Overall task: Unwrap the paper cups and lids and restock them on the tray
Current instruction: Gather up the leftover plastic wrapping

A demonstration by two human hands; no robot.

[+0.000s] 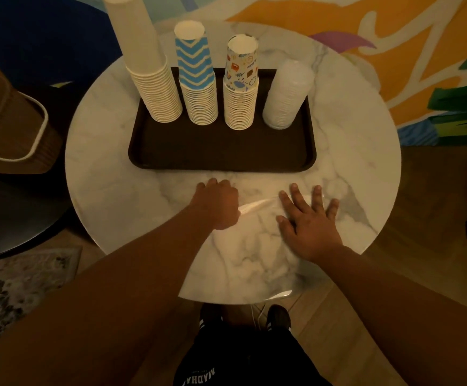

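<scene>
The restocking looks close to finished. On the dark brown tray (221,151), which sits on the far half of the round marble tabletop (110,174), four stacks stand upright in a row along the tray's far side: a tall stack of plain white paper cups (149,65) at the left, then a stack topped with a blue-and-white chevron cup (196,71), then a stack topped with a cup printed in small coloured doodles (242,79), and at the right a stack of translucent lids (288,96). None of the stacks shows wrapping around it, so the unwrapping and placing appear done. What remains, by the look of it, is the leftover clear plastic wrap (257,207) lying flat on the near part of the tabletop, between tray and table edge; it is hard to trace against the marble, and only a bright crease shows plainly. The left hand (218,203) is curled into a fist at the wrap's left end and seems to pinch it, though the grip itself is hidden. The right hand (307,218) lies flat with fingers spread, pressing the wrap down. Clearing that wrap away would likely be the last step.
</scene>
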